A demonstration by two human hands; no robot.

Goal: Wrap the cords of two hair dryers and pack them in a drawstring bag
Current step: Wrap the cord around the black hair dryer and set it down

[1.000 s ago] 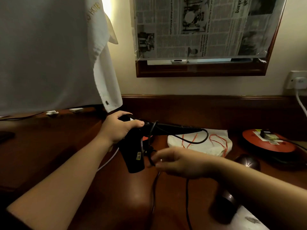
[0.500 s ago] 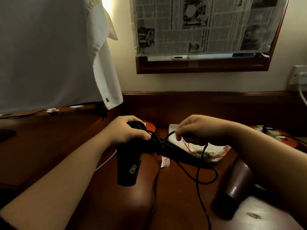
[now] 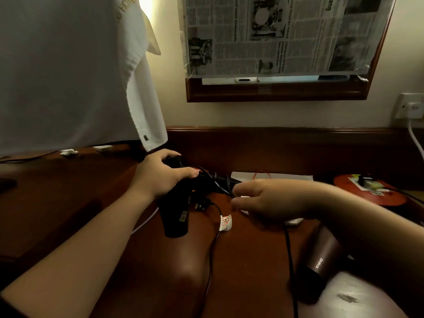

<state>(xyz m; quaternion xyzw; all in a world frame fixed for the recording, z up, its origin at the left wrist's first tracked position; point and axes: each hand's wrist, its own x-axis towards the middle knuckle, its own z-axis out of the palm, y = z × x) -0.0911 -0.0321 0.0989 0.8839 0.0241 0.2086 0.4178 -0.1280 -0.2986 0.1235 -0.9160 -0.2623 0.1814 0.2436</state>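
Observation:
My left hand (image 3: 164, 176) grips the body of a black hair dryer (image 3: 175, 216) held above the wooden desk, its barrel pointing down. Its black cord (image 3: 212, 255) loops around the handle and trails toward me, with a white warning tag (image 3: 225, 223) on it and the plug (image 3: 202, 205) beside the barrel. My right hand (image 3: 270, 199) is just right of the dryer, blurred, with a strand of cord (image 3: 289, 253) running down from it. A brown hair dryer (image 3: 317, 263) lies on the desk at lower right. A white drawstring bag (image 3: 278, 176) with orange cord lies behind my right hand.
A white towel (image 3: 68, 72) hangs at upper left. A newspaper-covered wooden frame (image 3: 277, 90) is on the wall. A round red tray (image 3: 369, 191) with small items sits at the right, below a wall socket (image 3: 410, 109) with a white cable. The wooden desk (image 3: 57, 191) spreads leftward.
My right hand dropped from above the dryer's handle to beside it, carrying the cord round. The dryer tilted slightly in my left hand and the plug now shows.

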